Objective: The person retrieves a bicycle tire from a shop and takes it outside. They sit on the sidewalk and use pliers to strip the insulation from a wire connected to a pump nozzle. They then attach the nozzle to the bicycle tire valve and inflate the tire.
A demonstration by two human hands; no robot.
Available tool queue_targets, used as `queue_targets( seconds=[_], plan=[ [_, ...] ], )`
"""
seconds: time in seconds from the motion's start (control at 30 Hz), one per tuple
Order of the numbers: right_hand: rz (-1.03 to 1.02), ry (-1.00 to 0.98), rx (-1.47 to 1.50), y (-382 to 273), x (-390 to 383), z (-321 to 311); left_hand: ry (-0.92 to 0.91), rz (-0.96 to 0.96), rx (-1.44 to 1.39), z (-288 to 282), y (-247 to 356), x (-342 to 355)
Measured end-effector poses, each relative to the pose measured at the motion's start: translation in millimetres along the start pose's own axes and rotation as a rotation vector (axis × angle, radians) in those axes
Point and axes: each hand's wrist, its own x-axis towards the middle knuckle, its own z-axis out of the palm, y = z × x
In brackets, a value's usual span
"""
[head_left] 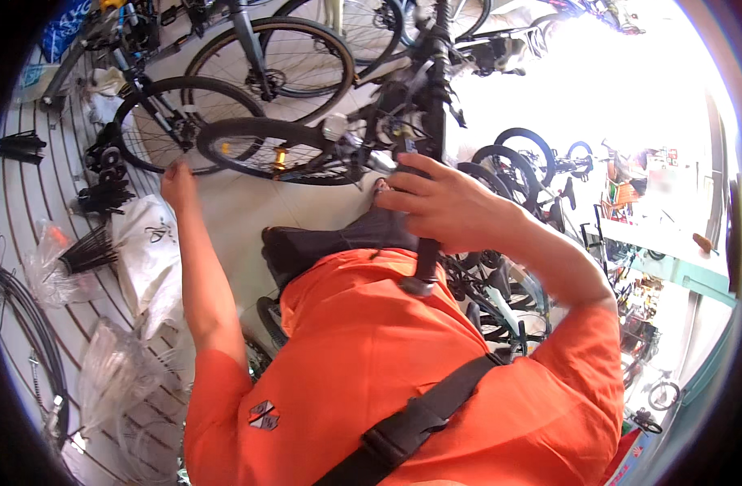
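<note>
A bicycle handlebar runs toward me, its black grip ending near my orange shirt. My right hand lies over the bar with its fingers bent across it, close to the controls. Under the bar, the parts around the bicycle's middle are dark and partly hidden. Its wheel with a gold-coloured hub lies farther left. My left hand is reached out to the left, near the lower rim of another bicycle wheel. Its fingers are small and mostly hidden, so I cannot make out a hold.
Several more bicycles stand at the back, including a tan-edged wheel, and others on the right. Along the slatted wall at left hang black parts, a white bag and clear plastic bags. A pale green table stands at right.
</note>
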Motion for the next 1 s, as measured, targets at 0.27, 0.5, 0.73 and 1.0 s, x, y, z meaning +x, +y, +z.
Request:
queue_targets(
  seconds=[0.27, 0.5, 0.73, 1.0],
  plan=[
    [-0.234, 0.338, -0.012, 27, -24, 51, -0.397, 0.286, 0.034, 108, 201, -173],
    [-0.270, 0.593, -0.170, 42, -49, 69, -0.457, 0.475, 0.434, 113, 357, -274],
    [-0.259, 1.006, 0.287, 128, -125, 77, -0.475, 0.562, 0.255, 226, 395, -388],
    [0.374, 0.911, 0.710, 250, -277, 185, -0.898, 0.565, 0.202, 426, 313, -516]
  ],
)
